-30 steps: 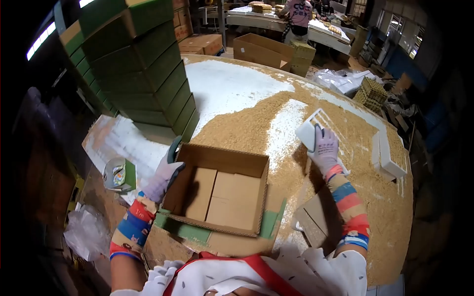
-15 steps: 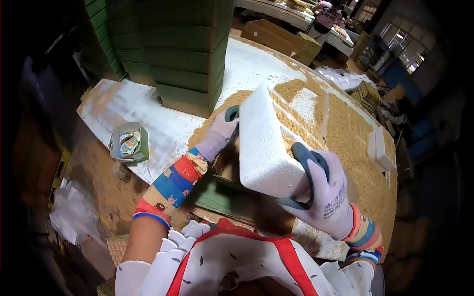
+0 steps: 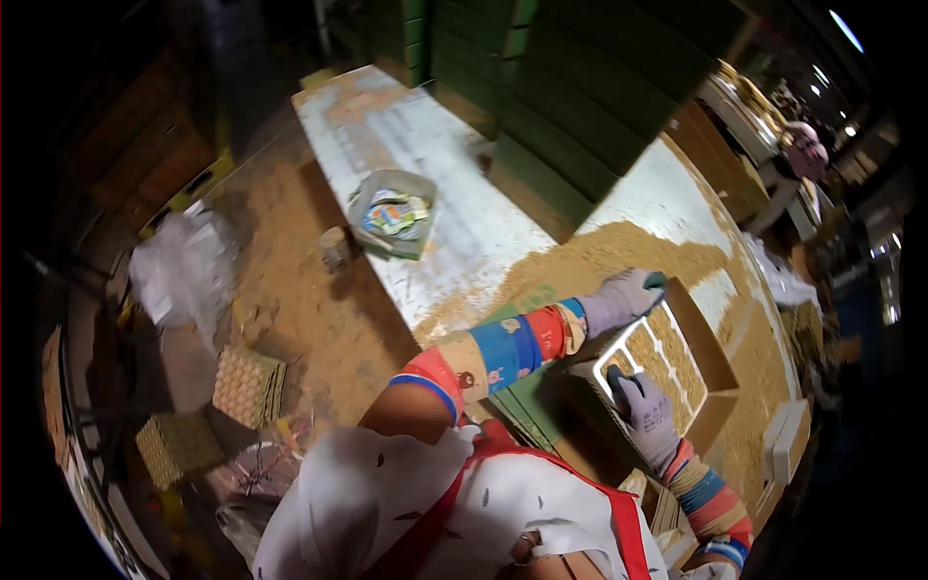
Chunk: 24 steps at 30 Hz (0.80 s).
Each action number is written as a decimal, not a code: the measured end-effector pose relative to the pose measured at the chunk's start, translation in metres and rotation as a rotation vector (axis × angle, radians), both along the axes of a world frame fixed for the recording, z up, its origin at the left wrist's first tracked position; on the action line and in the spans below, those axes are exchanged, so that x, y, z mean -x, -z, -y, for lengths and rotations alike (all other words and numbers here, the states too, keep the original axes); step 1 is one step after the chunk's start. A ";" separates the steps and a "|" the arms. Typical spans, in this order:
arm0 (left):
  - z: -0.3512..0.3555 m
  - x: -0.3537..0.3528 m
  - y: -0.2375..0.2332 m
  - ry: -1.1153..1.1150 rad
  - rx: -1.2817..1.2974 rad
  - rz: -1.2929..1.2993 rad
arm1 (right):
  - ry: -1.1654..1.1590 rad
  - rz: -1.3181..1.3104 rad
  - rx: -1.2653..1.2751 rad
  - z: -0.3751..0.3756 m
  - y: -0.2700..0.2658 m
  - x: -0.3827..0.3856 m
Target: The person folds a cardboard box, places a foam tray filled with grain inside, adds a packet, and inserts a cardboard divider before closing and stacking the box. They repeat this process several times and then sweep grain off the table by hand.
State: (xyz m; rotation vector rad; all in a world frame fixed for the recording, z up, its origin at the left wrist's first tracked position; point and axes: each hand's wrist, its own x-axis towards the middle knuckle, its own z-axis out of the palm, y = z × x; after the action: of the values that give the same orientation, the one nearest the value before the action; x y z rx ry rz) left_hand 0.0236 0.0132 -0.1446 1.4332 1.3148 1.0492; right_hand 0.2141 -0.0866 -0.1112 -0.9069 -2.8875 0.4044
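A white foam box [image 3: 692,393] with dividers, filled with tan sawdust-like grains [image 3: 652,360], sits inside an open cardboard box [image 3: 713,360]. My left hand [image 3: 626,296], in a light glove with dark fingertips, is closed over the far left corner, where the cardboard and foam edges meet; its grip is partly hidden. My right hand [image 3: 648,418], gloved alike, has its fingers curled over the near rim of the foam box, thumb on the inner side. Beneath the cardboard box lies green cardboard [image 3: 530,401].
Tall stacks of green boxes [image 3: 580,106] stand on the white table [image 3: 483,208]. Loose grains [image 3: 619,253] cover its right part. A tub of packets [image 3: 394,215] is at the table's edge. White foam pieces [image 3: 785,440] lie right. Egg-tray stacks [image 3: 249,387] and plastic [image 3: 184,275] are on the floor.
The foam box, tilted up between my hands before, now lies down in the cardboard box. My left hand has moved to the far corner. The view has turned left.
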 end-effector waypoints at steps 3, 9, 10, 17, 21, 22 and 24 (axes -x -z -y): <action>0.020 0.063 0.005 -0.044 -0.114 0.191 | 0.071 -0.113 0.151 -0.006 0.001 -0.008; 0.066 0.336 0.103 -0.709 0.106 -1.080 | 0.384 0.285 0.282 -0.022 0.022 -0.062; 0.072 0.360 0.117 -0.572 0.194 -1.162 | 0.317 0.273 0.223 -0.021 0.032 -0.068; 0.033 0.425 0.198 -0.549 0.223 -0.238 | 0.529 -0.032 0.458 -0.011 -0.021 -0.077; 0.019 0.375 0.120 -0.679 0.140 -0.737 | 1.063 -0.631 -0.047 0.030 -0.013 -0.182; 0.020 0.346 0.090 -0.746 0.119 -0.830 | 1.191 -0.388 -0.161 0.036 0.009 -0.226; 0.004 0.292 0.051 -0.698 -0.336 -0.419 | 1.420 0.299 0.080 0.065 0.061 -0.265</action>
State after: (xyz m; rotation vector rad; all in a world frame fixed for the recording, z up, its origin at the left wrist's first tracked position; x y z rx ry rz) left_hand -0.2688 0.0091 -0.1952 1.5234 2.1137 1.5259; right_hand 0.4796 -0.1517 -0.1721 -2.7213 -1.6395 0.2047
